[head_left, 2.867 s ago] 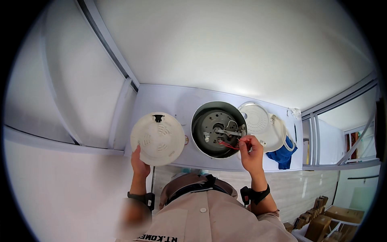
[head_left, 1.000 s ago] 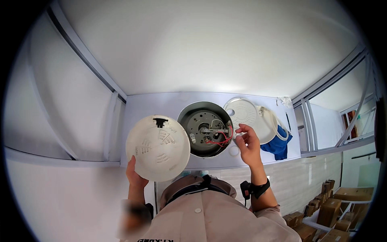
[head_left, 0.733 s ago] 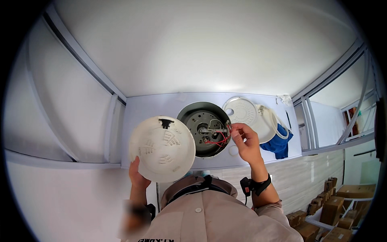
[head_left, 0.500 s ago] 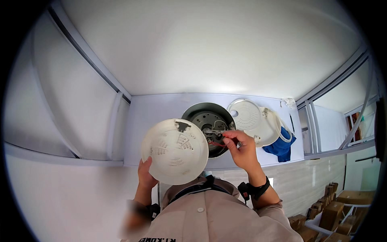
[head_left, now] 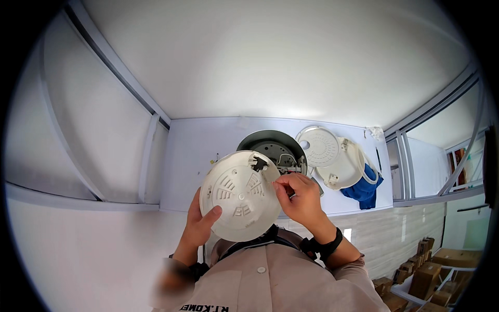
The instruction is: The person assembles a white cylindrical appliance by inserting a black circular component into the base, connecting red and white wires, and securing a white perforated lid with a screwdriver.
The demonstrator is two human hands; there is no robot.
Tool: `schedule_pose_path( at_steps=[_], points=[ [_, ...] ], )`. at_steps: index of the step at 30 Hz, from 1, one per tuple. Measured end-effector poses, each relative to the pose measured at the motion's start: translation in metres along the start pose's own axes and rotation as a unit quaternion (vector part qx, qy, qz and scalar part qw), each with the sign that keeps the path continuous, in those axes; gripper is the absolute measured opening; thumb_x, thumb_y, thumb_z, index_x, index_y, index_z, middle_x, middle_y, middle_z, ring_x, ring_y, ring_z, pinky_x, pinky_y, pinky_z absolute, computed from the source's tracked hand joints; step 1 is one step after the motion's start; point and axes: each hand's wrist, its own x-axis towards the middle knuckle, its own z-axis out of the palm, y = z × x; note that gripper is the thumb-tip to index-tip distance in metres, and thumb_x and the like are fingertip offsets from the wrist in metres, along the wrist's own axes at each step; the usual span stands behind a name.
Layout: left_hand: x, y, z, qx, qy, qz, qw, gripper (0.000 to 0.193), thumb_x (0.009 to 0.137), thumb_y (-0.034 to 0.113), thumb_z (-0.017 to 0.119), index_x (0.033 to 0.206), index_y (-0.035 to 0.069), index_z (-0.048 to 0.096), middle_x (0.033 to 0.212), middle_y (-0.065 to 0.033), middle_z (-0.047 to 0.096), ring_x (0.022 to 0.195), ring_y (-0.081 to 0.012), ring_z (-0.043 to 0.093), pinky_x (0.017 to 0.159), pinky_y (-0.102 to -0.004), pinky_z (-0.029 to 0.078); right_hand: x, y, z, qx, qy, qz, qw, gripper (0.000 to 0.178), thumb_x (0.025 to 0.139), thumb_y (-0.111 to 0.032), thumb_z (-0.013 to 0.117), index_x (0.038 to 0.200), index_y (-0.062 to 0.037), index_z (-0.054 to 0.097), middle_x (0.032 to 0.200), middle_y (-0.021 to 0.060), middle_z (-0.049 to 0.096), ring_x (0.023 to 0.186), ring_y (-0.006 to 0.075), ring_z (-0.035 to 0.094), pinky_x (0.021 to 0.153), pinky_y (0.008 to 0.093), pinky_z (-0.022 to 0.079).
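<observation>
My left hand (head_left: 199, 223) grips the lower left rim of a round white plastic base cover (head_left: 231, 210), thumb on its face. The cover has groups of vent slots and a black fitting (head_left: 258, 163) near its upper edge. My right hand (head_left: 301, 197) is closed in a pinch at the cover's right rim; whatever lies between its fingertips cannot be made out. Behind the cover, an open round grey-green metal housing (head_left: 270, 138) stands on the table, metal parts and wires inside. The cover hides its near side.
On the white table (head_left: 189, 151), a perforated round white disc (head_left: 322, 148) and a white lid-like part (head_left: 338, 174) lie right of the housing. Blue cloth (head_left: 364, 195) is bunched beside them. Small bits lie left of the housing. Cardboard boxes (head_left: 429, 275) stand at lower right.
The cover has moved right and now overlaps more of the housing. My right hand has left the red wires inside the housing and come down to the cover's right rim.
</observation>
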Motion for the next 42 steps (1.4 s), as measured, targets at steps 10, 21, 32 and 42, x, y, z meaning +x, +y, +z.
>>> schedule_pose_path(
  at_steps=[10, 21, 32, 42],
  points=[
    [-0.002, 0.044, 0.022, 0.135, -0.047, 0.046, 0.989, 0.064, 0.099, 0.025, 0.076, 0.150, -0.002, 0.048, 0.138, -0.0140, 0.065, 0.128, -0.0215, 0.060, 0.110, -0.0397, 0.047, 0.013, 0.002, 0.020, -0.058, 0.019, -0.064, 0.996, 0.012, 0.084, -0.004, 0.080, 0.087, -0.0066, 0.068, 0.070, 0.0060, 0.068, 0.060, 0.0253, 0.066, 0.055, 0.0364, 0.052],
    [0.003, 0.047, 0.018, 0.179, -0.069, 0.077, 0.978, 0.072, 0.095, 0.026, 0.079, 0.152, -0.003, 0.046, 0.134, -0.0166, 0.069, 0.125, -0.0232, 0.064, 0.107, -0.0392, 0.049, 0.015, 0.005, 0.030, -0.022, 0.052, -0.018, 0.998, 0.011, 0.089, -0.007, 0.079, 0.086, -0.0058, 0.068, 0.066, 0.0061, 0.066, 0.055, 0.0235, 0.063, 0.052, 0.0354, 0.050],
    [0.003, 0.051, 0.018, 0.190, -0.064, 0.077, 0.977, 0.070, 0.096, 0.028, 0.078, 0.151, -0.004, 0.048, 0.135, -0.0172, 0.068, 0.125, -0.0240, 0.064, 0.107, -0.0394, 0.049, 0.013, 0.004, 0.031, 0.026, 0.026, 0.048, 0.998, 0.010, 0.094, -0.009, 0.075, 0.090, -0.0040, 0.068, 0.068, 0.0076, 0.065, 0.055, 0.0219, 0.061, 0.052, 0.0339, 0.047],
    [0.000, 0.030, 0.010, 0.071, -0.012, -0.001, 0.997, 0.058, 0.104, 0.027, 0.069, 0.149, -0.004, 0.049, 0.138, -0.0151, 0.065, 0.128, -0.0218, 0.060, 0.110, -0.0383, 0.047, 0.010, 0.009, 0.033, 0.041, 0.033, 0.042, 0.998, 0.010, 0.091, -0.004, 0.076, 0.092, -0.0051, 0.067, 0.075, 0.0079, 0.069, 0.059, 0.0230, 0.061, 0.055, 0.0350, 0.049]
  ],
)
